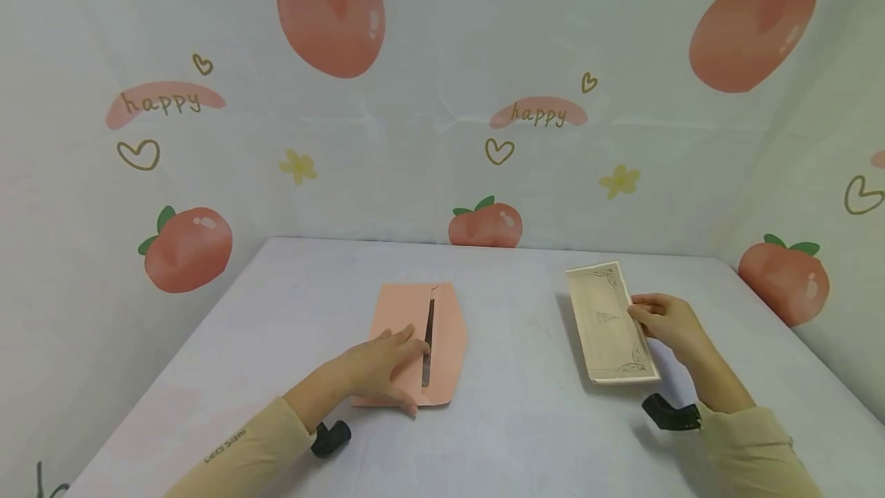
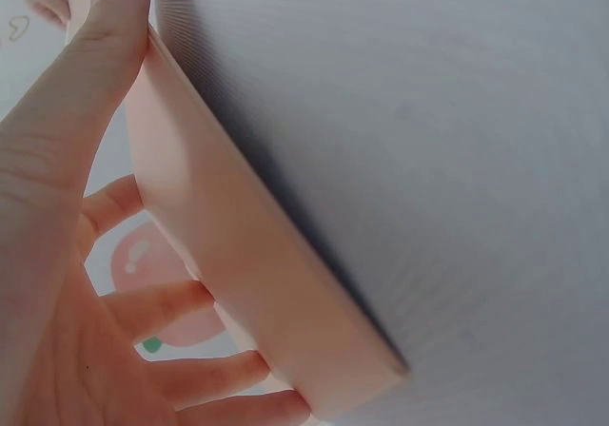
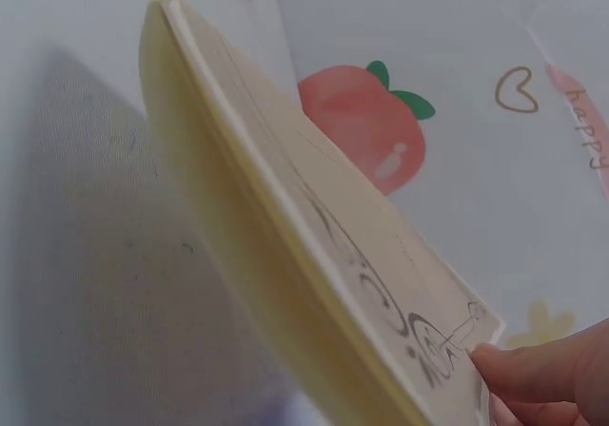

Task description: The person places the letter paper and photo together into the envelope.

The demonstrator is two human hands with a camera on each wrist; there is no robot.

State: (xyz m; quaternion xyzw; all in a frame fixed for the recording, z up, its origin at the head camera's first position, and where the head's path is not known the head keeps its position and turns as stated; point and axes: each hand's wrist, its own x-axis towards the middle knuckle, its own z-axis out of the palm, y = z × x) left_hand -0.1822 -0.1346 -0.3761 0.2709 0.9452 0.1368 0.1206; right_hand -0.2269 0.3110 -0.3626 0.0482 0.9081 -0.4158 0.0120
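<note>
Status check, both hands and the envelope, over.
Left hand flat on pink envelope, flap open. Right hand pinches edge of cream card, lifted off the table. Nothing between card and envelope.

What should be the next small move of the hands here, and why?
Probably the right hand should carry the cream card toward the pink envelope and line up its short edge with the opening. The right hand already pinches the card's edge, lifted off the table, and the left hand lies flat on the envelope, whose flap is open with a dark gap showing.
</note>
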